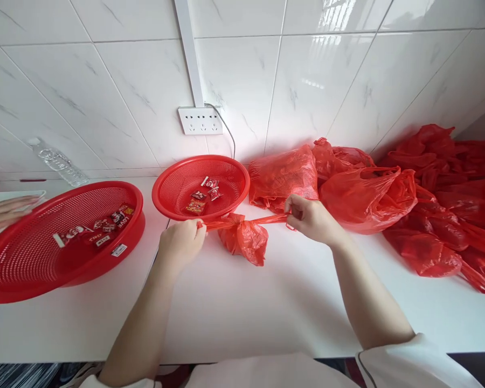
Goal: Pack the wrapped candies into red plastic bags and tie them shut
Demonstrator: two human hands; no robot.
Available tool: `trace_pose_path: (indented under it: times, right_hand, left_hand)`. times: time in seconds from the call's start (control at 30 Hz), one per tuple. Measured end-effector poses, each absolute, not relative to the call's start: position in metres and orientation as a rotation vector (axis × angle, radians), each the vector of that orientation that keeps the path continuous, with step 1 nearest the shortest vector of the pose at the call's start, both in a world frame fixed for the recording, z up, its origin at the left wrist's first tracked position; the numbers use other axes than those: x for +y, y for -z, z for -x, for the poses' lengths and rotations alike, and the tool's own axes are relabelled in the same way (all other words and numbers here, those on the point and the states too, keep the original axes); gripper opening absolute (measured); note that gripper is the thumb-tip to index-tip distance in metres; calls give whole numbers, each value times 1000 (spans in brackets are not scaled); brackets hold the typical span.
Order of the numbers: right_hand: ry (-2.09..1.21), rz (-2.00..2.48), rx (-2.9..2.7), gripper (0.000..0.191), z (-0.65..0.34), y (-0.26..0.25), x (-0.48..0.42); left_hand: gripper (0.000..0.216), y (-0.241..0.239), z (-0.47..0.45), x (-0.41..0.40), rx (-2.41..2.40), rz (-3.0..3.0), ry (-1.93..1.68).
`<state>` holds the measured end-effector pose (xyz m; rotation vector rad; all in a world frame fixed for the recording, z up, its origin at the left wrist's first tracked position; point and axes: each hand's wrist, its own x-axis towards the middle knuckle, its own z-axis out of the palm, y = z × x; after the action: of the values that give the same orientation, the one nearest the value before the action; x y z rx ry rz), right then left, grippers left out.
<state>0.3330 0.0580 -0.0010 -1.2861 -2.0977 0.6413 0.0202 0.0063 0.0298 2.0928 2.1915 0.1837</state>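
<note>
A small red plastic bag (246, 240) hangs between my two hands, its handles drawn out sideways and its neck bunched into what looks like a knot. My left hand (181, 242) is closed around the left handle. Pinched in my right hand (313, 218) is the right handle, stretched taut. What the bag contains is hidden by the red plastic. Just behind it stands a round red basket (160, 195) with a few small wrapped packets (196, 206) at its bottom.
At the left, a larger red basket (20, 288) holds several packets, with another person's hand (8, 213) by its rim. A clear bottle (62, 164) lies by the wall. Filled red bags (367, 199) crowd the right side, and a socket strip (201, 120) is on the wall.
</note>
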Motion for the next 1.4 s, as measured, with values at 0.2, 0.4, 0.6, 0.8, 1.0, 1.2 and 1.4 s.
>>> trace_pose_path:
  times: [0.2, 0.4, 0.6, 0.8, 1.0, 1.2, 1.4]
  right_hand:
    - [-688, 1546, -2103, 8, -364, 34, 63]
    - [-612, 1226, -2220, 25, -366, 7, 48]
    - [-443, 1035, -2316, 59, -282, 28, 23]
    - [-472, 1202, -2404, 65, -246, 78, 26]
    - [-683, 1229, -2176, 45, -328, 33, 14]
    - [-199, 1876, -1568, 36, -482, -37, -2]
    - [681, 2088, -868, 42, -654, -57, 37]
  left_hand:
    - [34, 3, -17, 0, 2037, -1832, -86]
    - [27, 12, -3, 4, 1374, -1660, -250]
    - [56, 46, 14, 21, 1372, -1314, -469]
    - [41, 91, 21, 28, 1359, -1098, -586]
    - [45, 94, 22, 31, 1384, -1127, -619]
    - [44, 97, 17, 36, 1478, -1195, -550]
    - [41, 92, 14, 33, 1482, -1207, -546]
